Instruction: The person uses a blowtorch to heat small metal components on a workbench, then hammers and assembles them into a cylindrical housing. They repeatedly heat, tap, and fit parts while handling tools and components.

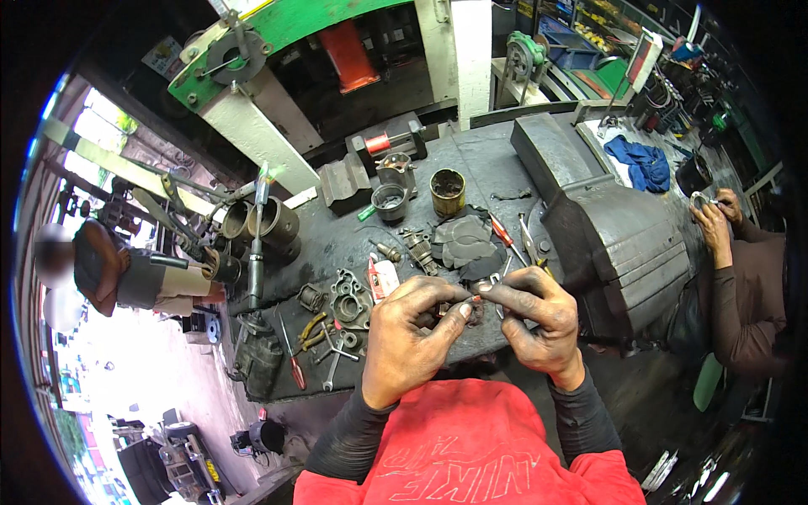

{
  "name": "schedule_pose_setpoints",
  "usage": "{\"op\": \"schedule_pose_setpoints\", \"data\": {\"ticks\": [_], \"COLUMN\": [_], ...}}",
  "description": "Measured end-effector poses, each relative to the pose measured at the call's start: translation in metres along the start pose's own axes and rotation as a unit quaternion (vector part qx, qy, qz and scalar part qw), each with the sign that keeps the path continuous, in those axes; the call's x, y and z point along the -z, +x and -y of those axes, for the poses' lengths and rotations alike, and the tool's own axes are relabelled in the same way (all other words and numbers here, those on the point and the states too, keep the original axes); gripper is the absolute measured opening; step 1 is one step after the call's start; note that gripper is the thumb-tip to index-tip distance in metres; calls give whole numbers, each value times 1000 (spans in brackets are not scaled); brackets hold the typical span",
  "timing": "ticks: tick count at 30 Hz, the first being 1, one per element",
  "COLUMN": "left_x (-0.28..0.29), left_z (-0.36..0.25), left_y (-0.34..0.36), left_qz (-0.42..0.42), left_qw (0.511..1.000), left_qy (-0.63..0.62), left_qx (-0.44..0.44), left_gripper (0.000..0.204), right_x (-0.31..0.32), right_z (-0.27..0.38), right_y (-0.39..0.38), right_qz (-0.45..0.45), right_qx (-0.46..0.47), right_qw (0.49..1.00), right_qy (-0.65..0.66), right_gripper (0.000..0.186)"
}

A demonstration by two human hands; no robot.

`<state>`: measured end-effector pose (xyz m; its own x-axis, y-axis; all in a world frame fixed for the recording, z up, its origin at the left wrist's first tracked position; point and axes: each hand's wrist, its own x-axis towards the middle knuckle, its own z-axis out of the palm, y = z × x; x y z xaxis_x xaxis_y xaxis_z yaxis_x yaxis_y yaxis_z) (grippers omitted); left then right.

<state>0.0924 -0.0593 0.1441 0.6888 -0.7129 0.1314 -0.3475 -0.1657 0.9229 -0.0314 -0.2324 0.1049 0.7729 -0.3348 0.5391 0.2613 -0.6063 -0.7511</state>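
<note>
My left hand (417, 332) and my right hand (543, 328), both grimy, pinch a small reddish part (475, 299) between their fingertips over the bench. A darker piece sits just below it, too hidden to name. Just beyond my left hand lies a red-and-white tube (382, 278). To its left are a metal housing (349, 295), yellow-handled pliers (313, 326), a combination wrench (335, 366) and a red-handled screwdriver (297, 370). Dark gasket-like sheets (461, 242), another screwdriver (498, 231) and a shaft-like metal part (421, 248) lie beyond my hands.
Cans (448, 194) and metal blocks (341, 181) stand behind. A large dark casing (619, 261) occupies the bench's right. A co-worker's hands (717, 219) hold a metal ring near a blue cloth (640, 164). Another person (118, 269) stands at left beside large cylinders (273, 231).
</note>
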Motion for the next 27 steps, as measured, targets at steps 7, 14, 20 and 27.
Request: {"op": "schedule_pose_setpoints", "data": {"ticks": [7, 14, 20, 27], "left_x": [-15, -27, -35, -47], "left_z": [-5, -12, -14, -15], "left_y": [7, 16, 20, 13], "left_qz": [20, 34, 59, 35], "left_qw": [1000, 998, 996, 999], "left_qy": [6, 32, 31, -15], "left_qx": [-11, -45, -67, -25], "left_gripper": [18, 19, 24, 19], "right_x": [13, 24, 31, 39], "right_z": [-2, -4, -7, -13], "right_y": [-15, -28, -35, -42], "right_qz": [-33, -75, -96, -87], "right_qx": [-2, 2, -1, -16], "right_qw": [999, 997, 995, 996], "right_qy": [-12, -19, -3, 9], "right_gripper": [55, 56, 53, 55]}}
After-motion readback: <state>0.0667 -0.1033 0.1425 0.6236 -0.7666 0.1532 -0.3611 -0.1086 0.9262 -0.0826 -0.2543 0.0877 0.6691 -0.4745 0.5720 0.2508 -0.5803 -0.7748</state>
